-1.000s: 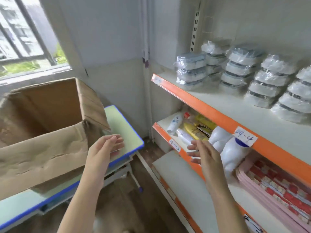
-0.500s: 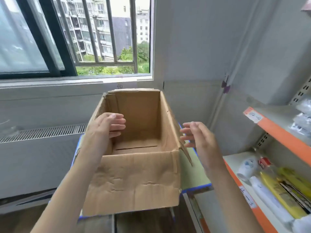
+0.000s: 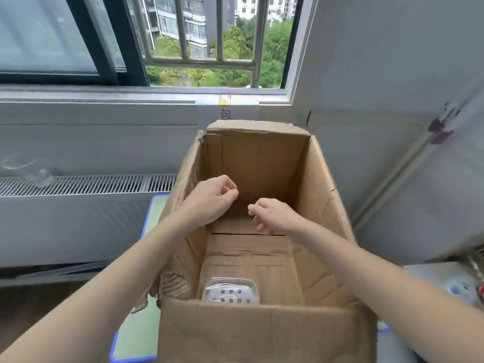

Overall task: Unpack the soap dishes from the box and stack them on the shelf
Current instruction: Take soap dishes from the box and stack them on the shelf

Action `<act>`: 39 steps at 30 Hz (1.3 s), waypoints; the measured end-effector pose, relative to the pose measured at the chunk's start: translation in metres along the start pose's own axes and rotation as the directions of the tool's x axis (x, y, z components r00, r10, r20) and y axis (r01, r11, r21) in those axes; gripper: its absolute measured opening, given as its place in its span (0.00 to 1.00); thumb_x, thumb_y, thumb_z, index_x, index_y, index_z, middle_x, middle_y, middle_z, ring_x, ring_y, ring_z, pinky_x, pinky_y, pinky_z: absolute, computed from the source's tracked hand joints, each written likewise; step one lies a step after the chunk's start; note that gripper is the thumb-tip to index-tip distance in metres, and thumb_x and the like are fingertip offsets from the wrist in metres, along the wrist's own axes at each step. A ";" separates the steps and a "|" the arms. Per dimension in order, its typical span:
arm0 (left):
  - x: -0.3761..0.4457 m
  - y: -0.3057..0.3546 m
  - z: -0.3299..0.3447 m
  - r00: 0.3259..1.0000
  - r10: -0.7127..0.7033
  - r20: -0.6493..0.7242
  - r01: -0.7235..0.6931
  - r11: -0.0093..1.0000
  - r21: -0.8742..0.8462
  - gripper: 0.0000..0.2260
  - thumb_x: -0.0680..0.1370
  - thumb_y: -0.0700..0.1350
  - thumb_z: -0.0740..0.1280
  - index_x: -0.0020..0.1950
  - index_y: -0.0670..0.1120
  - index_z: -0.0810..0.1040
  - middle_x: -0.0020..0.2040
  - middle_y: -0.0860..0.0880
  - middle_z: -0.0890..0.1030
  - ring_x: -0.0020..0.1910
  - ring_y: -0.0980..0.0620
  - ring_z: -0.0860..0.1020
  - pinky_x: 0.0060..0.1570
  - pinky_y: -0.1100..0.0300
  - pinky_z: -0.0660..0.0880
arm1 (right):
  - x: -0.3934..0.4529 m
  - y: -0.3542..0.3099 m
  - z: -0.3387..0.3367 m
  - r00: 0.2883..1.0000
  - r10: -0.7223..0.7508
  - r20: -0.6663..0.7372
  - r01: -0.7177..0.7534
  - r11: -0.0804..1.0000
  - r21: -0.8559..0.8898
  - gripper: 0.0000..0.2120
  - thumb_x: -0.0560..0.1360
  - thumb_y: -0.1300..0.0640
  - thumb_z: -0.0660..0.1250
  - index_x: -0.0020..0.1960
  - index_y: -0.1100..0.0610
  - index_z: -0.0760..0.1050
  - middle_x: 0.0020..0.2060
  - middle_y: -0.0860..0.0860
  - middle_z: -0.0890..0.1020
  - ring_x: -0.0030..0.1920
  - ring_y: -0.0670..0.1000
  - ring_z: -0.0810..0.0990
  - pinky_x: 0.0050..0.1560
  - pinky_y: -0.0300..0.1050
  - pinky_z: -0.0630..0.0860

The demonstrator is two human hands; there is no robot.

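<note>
Both hands, left hand [image 3: 209,199] and right hand [image 3: 275,214], hover loosely curled and empty above the brown cardboard box [image 3: 262,334], the plastic-wrapped white soap dish [image 3: 230,290] lying below them against its near wall.

Creased matt cardboard box [image 3: 262,334]; glossy plastic-wrapped soap dish [image 3: 231,291].

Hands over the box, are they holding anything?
Nothing. The left hand and right hand hover empty; one wrapped soap dish lies untouched below.

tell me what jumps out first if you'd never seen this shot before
An open cardboard box fills the centre, with both bare arms reaching into it, the left hand and right hand loosely curled and empty. One plastic-wrapped soap dish lies on the box floor by the near wall. A barred window stands behind.
</note>
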State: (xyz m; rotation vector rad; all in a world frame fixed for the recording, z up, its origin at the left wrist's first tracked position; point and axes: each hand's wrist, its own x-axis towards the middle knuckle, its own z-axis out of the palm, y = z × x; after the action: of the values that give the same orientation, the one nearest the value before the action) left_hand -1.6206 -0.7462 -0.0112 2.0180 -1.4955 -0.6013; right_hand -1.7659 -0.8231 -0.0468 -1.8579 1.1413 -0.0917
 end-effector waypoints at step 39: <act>0.002 0.001 0.011 0.993 0.115 0.004 -0.115 0.993 0.021 0.18 0.78 0.51 0.64 0.66 0.48 0.69 0.63 0.48 0.70 0.52 0.56 0.75 0.49 0.64 0.68 | -0.041 0.000 -0.049 0.973 0.062 -0.222 -0.086 0.991 -0.101 0.17 0.70 0.44 0.69 0.48 0.58 0.77 0.41 0.48 0.77 0.41 0.47 0.75 0.42 0.45 0.73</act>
State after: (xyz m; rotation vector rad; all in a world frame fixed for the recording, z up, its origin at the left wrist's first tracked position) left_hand -1.6281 -0.7502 -0.0188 1.9315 -1.6137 -0.5431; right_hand -1.8128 -0.8253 -0.0036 -1.9351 1.3906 -0.1986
